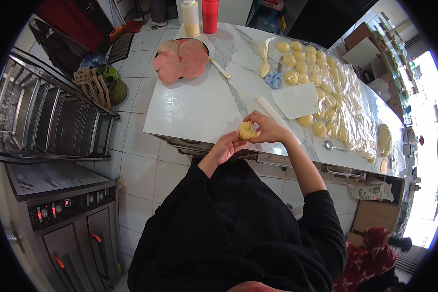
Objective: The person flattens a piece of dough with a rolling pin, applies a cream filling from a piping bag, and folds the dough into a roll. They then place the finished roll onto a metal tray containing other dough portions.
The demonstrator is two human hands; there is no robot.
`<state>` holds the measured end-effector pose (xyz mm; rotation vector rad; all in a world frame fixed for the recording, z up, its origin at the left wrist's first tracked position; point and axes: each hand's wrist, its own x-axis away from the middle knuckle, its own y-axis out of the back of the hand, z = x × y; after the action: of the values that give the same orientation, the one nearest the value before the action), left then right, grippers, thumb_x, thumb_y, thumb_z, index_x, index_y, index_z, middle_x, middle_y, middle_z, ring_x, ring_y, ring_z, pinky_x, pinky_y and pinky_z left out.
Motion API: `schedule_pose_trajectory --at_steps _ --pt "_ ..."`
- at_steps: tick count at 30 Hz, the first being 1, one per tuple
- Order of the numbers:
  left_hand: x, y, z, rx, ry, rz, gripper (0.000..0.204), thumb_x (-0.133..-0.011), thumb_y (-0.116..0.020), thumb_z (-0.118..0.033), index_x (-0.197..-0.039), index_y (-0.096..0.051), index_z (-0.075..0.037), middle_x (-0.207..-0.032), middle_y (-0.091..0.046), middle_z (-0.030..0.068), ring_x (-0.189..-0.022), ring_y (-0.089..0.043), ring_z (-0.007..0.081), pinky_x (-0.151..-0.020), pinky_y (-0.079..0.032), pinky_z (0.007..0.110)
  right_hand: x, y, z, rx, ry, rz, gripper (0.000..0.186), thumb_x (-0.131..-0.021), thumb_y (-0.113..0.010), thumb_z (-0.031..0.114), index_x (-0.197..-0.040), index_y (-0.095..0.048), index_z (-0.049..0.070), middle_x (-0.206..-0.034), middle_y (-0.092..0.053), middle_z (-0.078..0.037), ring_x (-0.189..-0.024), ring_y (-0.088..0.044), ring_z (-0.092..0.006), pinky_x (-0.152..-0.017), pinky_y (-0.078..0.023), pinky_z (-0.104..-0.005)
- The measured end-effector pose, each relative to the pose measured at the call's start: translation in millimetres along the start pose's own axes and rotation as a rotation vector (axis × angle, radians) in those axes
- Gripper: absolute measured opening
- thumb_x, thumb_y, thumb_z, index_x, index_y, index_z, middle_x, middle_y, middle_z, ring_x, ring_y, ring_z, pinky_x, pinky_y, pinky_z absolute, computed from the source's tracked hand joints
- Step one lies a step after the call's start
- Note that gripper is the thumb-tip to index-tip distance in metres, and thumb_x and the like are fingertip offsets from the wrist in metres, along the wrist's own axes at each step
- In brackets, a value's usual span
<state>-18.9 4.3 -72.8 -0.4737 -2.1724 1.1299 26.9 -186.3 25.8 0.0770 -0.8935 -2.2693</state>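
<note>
Left hand (224, 148) and right hand (266, 129) are both holding one small ridged dough piece (247, 130), fingers closing narrowly around it from opposite sides. It is sitting between them over the near edge of the white table (190, 109), though from my remote view I am not telling whether its underside is touching the top. I am judging this to be shaping work, so I am favouring light, even pressure: left fingers cradling the near left side, right fingertips pinching only where a seam needs closing, so that the ridges are keeping their shape and not flattening. Squeezing hard would be risking a smeared or torn fold.

As for direction, the ridged face is pointing up toward my camera, with the grooves running roughly near to far. Its outline is looking almost round, so I am not making out a definite long axis.

Just beyond, to the right, a white rolling pin (272, 111) is lying slantwise, then a white flat card (297, 100). Farther still, dough balls (289, 60) are resting under clear plastic on the right, and pink slices (193, 48) are overlapping on the left.
</note>
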Motion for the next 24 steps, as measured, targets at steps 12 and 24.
schedule_pose_trajectory --at_steps 12,24 --pt "24 -30 -6 -0.259 -0.018 -0.237 0.038 -0.092 -0.053 -0.021 -0.116 -0.048 0.008 -0.105 -0.060 0.0125 -0.095 -0.062 0.0220 -0.087 -0.052 0.031 17 -19 12 -0.206 -0.126 -0.089 0.060 -0.067 -0.073 0.014 -0.121 -0.047 0.008 -0.105 -0.058 -0.010 -0.097 -0.058 -0.0221 -0.078 -0.052 -0.0349" --pt "42 -33 -54 -0.190 0.167 -0.152 0.043 -0.095 -0.043 -0.029 -0.123 -0.045 0.004 -0.119 -0.055 0.0166 -0.108 -0.057 0.0240 -0.090 -0.048 0.034 -3 -27 22 -0.114 -0.036 -0.214 0.048 -0.063 -0.071 0.012 -0.110 -0.059 0.008 -0.094 -0.060 -0.014 -0.087 -0.060 -0.0307 -0.074 -0.050 -0.0367"
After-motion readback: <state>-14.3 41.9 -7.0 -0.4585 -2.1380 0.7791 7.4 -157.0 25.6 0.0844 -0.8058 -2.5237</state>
